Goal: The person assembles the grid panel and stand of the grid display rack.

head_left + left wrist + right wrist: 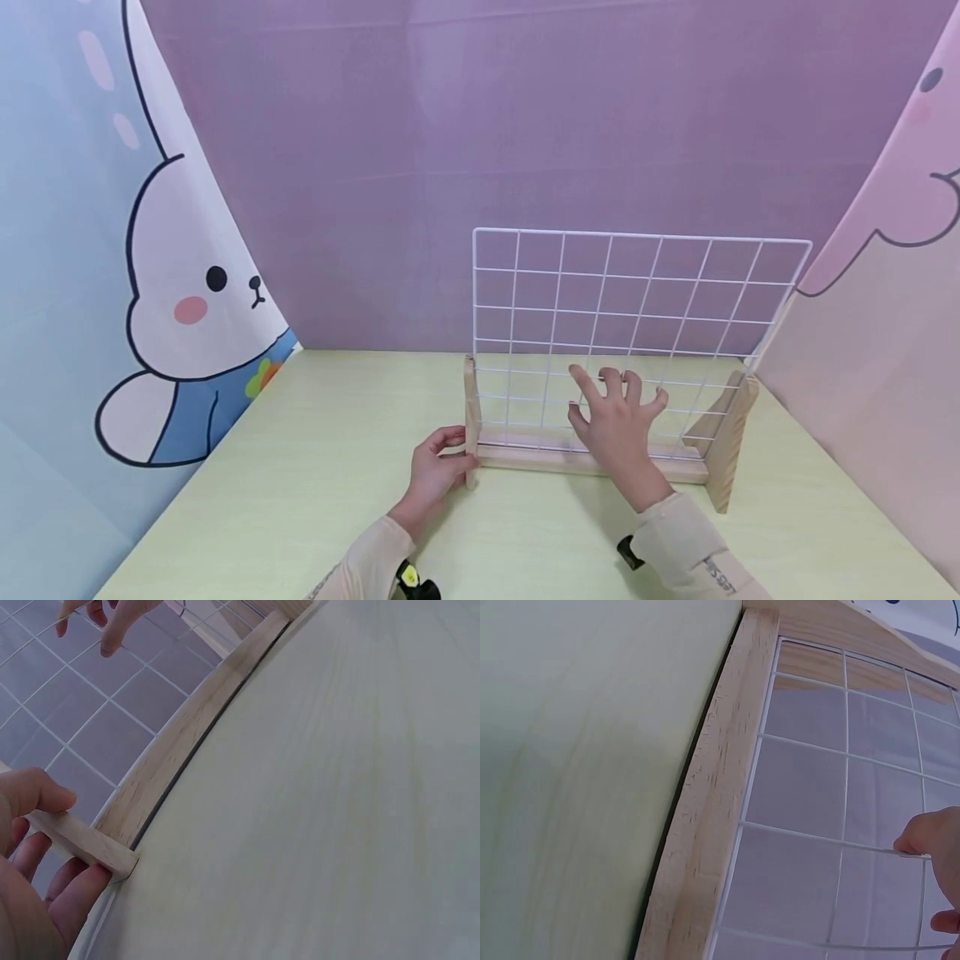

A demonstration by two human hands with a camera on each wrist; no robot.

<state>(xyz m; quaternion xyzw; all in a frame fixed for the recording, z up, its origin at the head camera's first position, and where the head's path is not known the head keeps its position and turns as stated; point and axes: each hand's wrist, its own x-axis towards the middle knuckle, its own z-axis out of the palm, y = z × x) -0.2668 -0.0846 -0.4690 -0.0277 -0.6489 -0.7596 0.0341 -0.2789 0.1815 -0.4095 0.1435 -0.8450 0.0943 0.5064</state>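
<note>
A white wire grid panel [588, 272] stands upright, leaning back a little, in a wooden stand. My left hand [435, 471] holds the lower front of the stand's left wooden side piece [90, 844], thumb on one face and fingers on the other. My right hand [618, 421] is at the lower middle of the grid, fingers spread and bent at the wires. In the right wrist view its thumb [922, 831] lies on a wire. The stand's bottom rail [705, 802] runs along the grid's lower edge. The fingertips' far sides are partly hidden.
The stand rests on a pale wood-grain table [300, 450]. At its right end is the other wooden side piece [727, 450]. A purple cloth [337, 167] hangs behind; a cloth with a cartoon rabbit [180, 250] is at left, a pink and cream one [885, 375] at right.
</note>
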